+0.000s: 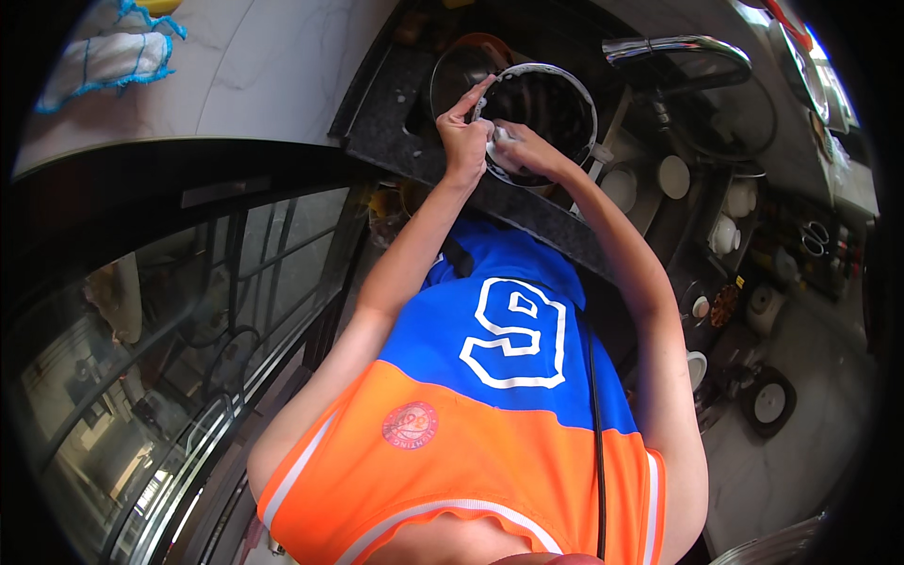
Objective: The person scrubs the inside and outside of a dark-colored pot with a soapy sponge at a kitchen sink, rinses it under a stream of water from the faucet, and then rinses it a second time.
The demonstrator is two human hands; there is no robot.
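Observation:
A round pot [547, 99] with a dark inside and a pale metal rim is held tilted over the black sink, its opening towards me. White suds cling to its rim and inner wall. My left hand [466, 138] grips the pot's near left rim, with a finger stretched along the edge. Inside the pot, against the left wall, my right hand [528, 150] presses a white, sudsy wad [500, 138]; foam and fingers hide whether it is a sponge or a cloth. Behind the pot's left side lies a round, dark vessel [459, 74] with an orange-brown edge, partly covered.
A chrome faucet [678, 51] arches over the sink's right side. White bowls [725, 234] and cups stand on the right. A white cloth with blue edging [120, 60] lies on the marble-patterned counter [275, 70]. Below it is a glass-fronted cabinet [191, 325].

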